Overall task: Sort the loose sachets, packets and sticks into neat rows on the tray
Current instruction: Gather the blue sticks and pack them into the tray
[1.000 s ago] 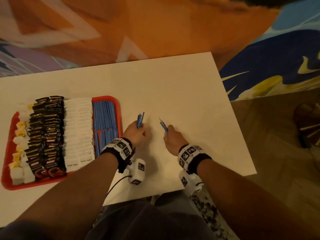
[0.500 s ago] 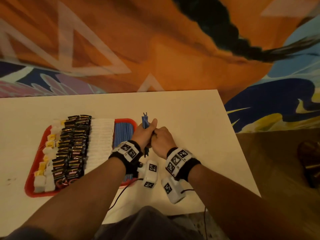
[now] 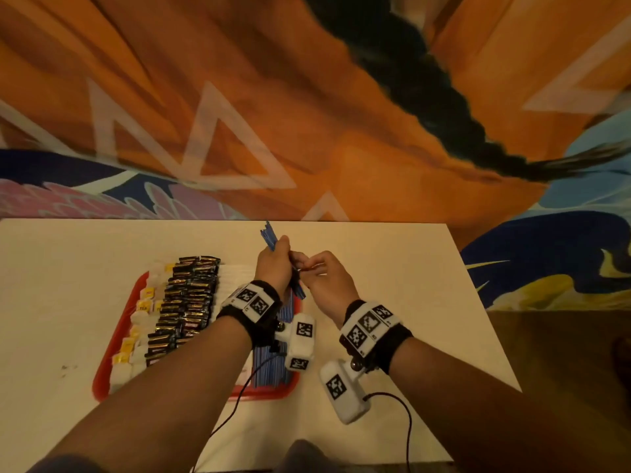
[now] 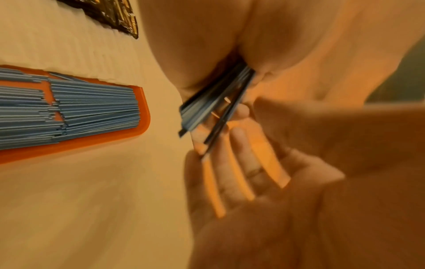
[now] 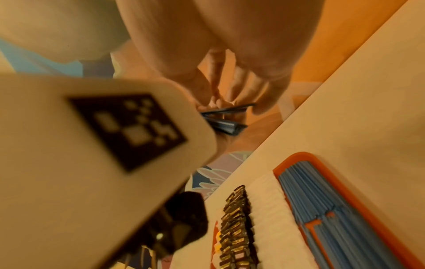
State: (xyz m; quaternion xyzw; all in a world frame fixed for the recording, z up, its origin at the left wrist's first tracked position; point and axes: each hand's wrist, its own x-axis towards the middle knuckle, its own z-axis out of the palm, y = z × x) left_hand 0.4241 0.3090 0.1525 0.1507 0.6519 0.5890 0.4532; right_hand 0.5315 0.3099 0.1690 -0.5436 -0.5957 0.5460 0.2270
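Note:
My left hand [image 3: 273, 264] grips a bundle of blue sticks [image 3: 268, 235] upright, above the table just past the red tray's [image 3: 102, 380] far right corner. My right hand [image 3: 324, 278] meets it from the right. In the left wrist view the bundle of blue sticks [image 4: 207, 109] fans out below my left fist, and a couple of them lie between my right hand's straight fingers [image 4: 239, 154] and its thumb. On the tray lie rows of yellow and white sachets [image 3: 143, 302], black packets [image 3: 184, 302], white packets [image 3: 227, 278] and blue sticks [image 3: 269, 363].
The white table [image 3: 392, 254] extends right of the tray, ending at a right edge with dark floor [image 3: 563, 353] beyond. A painted wall [image 3: 307, 114] rises directly behind the table. Cables hang from both wrist cameras near the front edge.
The two hands, apart a second ago with sticks in each, have come together and lifted. The right hand's sticks now sit against the left hand's bundle.

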